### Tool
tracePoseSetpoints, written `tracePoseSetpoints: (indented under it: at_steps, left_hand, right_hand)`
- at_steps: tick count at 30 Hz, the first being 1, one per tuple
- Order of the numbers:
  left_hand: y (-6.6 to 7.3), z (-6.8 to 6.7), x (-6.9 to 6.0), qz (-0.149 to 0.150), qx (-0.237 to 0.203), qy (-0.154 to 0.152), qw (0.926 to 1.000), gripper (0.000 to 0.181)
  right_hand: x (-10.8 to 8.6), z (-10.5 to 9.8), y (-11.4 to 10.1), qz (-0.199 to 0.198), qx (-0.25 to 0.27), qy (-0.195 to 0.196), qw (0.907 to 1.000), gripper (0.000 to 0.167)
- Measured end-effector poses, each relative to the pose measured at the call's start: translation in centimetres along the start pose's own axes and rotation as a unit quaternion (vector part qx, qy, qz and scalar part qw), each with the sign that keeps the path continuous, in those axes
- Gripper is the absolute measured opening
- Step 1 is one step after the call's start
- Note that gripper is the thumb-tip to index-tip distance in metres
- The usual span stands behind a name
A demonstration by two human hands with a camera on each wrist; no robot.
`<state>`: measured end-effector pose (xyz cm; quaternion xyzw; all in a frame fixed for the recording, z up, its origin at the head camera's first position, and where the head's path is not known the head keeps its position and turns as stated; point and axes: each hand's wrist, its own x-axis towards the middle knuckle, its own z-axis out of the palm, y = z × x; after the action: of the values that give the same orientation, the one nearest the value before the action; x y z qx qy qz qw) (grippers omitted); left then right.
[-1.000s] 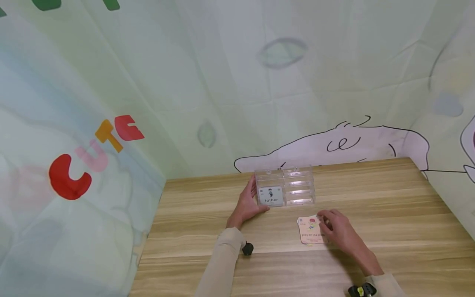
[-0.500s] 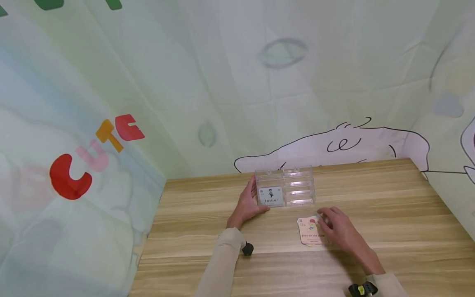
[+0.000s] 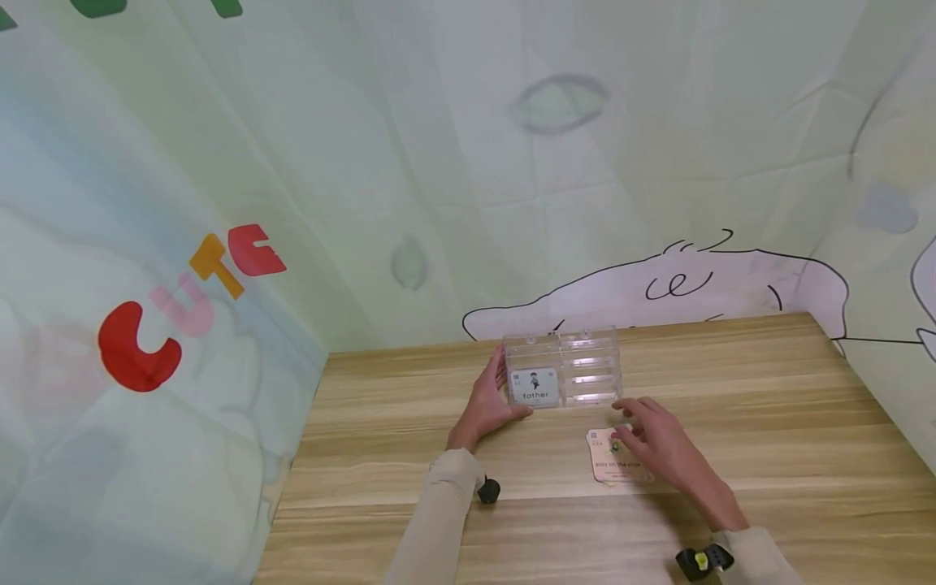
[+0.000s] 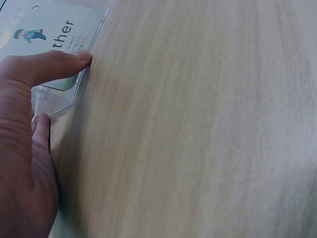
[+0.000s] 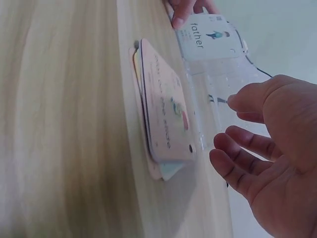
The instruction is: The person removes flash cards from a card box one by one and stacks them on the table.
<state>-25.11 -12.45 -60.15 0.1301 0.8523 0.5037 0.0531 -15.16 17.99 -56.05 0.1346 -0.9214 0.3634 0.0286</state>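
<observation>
A clear plastic card rack (image 3: 591, 375) with stepped compartments stands toward the back of the table. In its lower left compartment sits a pale blue "father" card (image 3: 535, 387). My left hand (image 3: 488, 406) grips the rack's left side. The left wrist view shows the thumb (image 4: 72, 64) across the front edge, over the card's lower part, and the other fingers low along the side. A small stack of cards (image 5: 163, 109) lies in front of the rack, a pink "play on the slide" card on top. Just above the stack hovers my right hand (image 3: 661, 443), fingers loosely bent, holding nothing.
The wood-grain table (image 3: 366, 455) extends around the rack and cards. Behind it hangs a printed cloth backdrop (image 3: 453, 162), and another cloth with the coloured letters CUTE (image 3: 139, 349) is on the left.
My right hand has shifted slightly left and toward the rack, its fingers spreading away from the card stack's upper right corner. The left hand and rack stay put.
</observation>
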Motion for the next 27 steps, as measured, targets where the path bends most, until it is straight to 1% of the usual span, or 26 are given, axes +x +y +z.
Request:
tracePoseSetpoints:
  at_steps: [8, 18, 27]
  left_hand:
    - [-0.1, -0.1, 0.1, 0.004, 0.002, -0.002, 1.0, 0.128]
    - [-0.1, 0.0, 0.1, -0.004, -0.004, -0.003, 1.0, 0.13]
    - [-0.2, 0.0, 0.1, -0.002, -0.011, -0.001, 0.9999, 0.13]
  right_hand:
    - [1.2, 0.6, -1.2, -0.02, 0.012, 0.006, 0.9997, 0.035]
    - [2.6, 1.5, -2.3, -0.024, 0.033, -0.002, 0.9992, 0.035]
    - [4.3, 2.5, -3.2, -0.025, 0.081, -0.017, 0.9963, 0.039]
